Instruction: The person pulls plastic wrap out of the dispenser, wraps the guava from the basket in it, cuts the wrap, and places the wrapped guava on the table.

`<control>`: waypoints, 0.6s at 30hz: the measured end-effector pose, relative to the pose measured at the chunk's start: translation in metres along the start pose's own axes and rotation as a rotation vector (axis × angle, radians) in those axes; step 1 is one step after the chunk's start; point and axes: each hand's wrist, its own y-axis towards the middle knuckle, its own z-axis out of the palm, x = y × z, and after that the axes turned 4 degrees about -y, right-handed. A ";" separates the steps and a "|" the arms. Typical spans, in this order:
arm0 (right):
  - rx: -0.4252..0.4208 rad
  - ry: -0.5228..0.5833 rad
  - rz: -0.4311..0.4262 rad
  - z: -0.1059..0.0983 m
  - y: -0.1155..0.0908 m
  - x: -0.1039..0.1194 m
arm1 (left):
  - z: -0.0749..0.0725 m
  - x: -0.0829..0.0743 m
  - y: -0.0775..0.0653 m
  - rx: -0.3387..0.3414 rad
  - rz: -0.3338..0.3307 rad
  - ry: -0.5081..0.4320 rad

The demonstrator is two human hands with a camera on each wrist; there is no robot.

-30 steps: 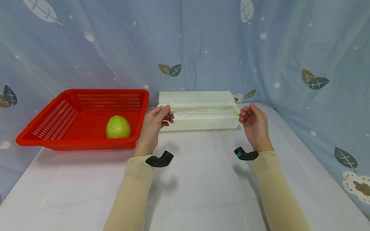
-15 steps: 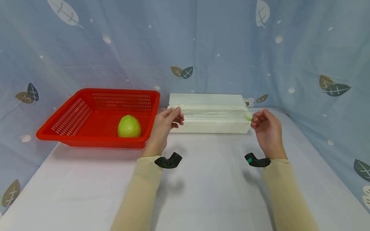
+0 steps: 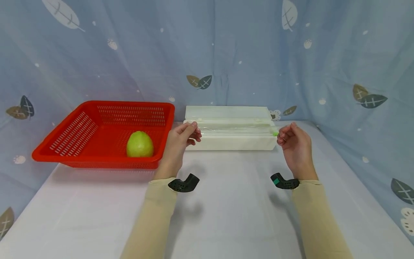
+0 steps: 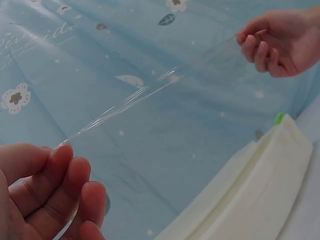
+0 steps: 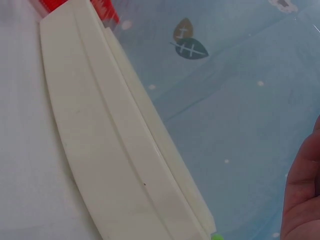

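Observation:
Clear cling film is stretched between my two hands, seen best in the left wrist view. My left hand pinches one end between thumb and forefinger. At the other end, my right hand pinches the film with its remaining fingers curled. Both hands are raised in front of a white cling film dispenser box, near its left and right ends. Its lid stands open at the back, and a green cutter slider shows at the right end. In the right wrist view only part of the right hand appears.
A red plastic basket stands to the left of the box, close to my left forearm. Inside it, at the right, lies a green guava-like fruit. A blue patterned curtain hangs behind the white-covered table.
The head view has shifted slightly right, then a little back. Both hands keep nearly the same place before the box and still pinch the film.

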 end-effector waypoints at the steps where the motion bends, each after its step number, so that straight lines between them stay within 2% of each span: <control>1: 0.001 -0.002 0.000 0.001 0.000 0.000 | 0.000 0.000 0.000 0.001 0.001 0.002; 7: -0.006 -0.020 0.004 0.000 -0.004 0.001 | 0.001 -0.001 -0.002 0.010 0.004 0.016; 12: 0.007 -0.044 -0.016 0.003 0.001 0.006 | 0.002 -0.004 0.000 0.001 0.047 0.004; 18: 0.027 -0.037 -0.022 0.007 0.000 0.009 | 0.001 -0.007 -0.002 -0.014 0.067 0.002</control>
